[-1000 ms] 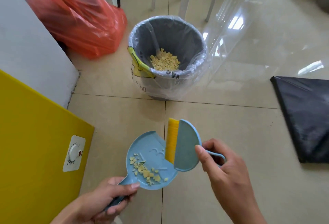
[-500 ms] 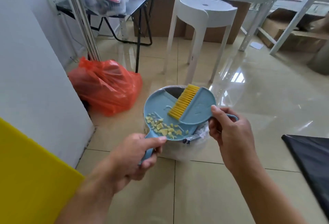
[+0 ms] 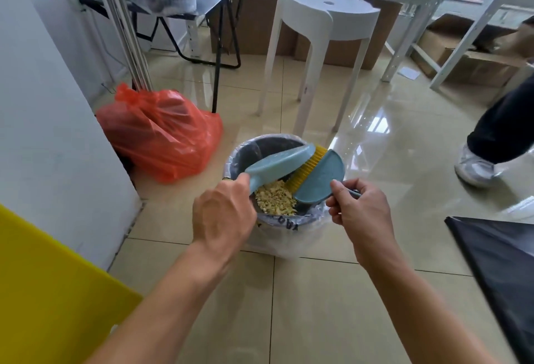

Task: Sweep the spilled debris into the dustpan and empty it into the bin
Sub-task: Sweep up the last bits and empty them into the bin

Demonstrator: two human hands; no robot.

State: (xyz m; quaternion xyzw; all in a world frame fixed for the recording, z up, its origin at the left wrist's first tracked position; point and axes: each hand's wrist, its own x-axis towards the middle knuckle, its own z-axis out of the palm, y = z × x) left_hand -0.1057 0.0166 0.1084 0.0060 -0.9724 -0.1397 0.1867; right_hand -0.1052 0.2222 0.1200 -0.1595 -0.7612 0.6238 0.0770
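Observation:
My left hand (image 3: 224, 213) grips the handle of the light blue dustpan (image 3: 278, 165), which is tipped over above the bin (image 3: 284, 227) so only its underside shows. A clear bag lines the grey bin, and a pile of yellow debris (image 3: 274, 197) lies inside it. My right hand (image 3: 359, 209) holds the blue brush (image 3: 319, 180) by its thin handle, its yellow bristles against the dustpan's mouth over the bin. The dustpan's inside is hidden.
An orange plastic bag (image 3: 157, 136) sits left of the bin by a white wall. A white stool (image 3: 323, 16) stands behind the bin. A yellow board (image 3: 43, 291) is at lower left, a black sheet (image 3: 502, 259) at right. Another person's leg and shoe (image 3: 476, 168) are at far right.
The dustpan rose from near the floor to above the bin, then tipped over; the debris seen lying in it no longer shows. The brush moved along with it to the pan's mouth.

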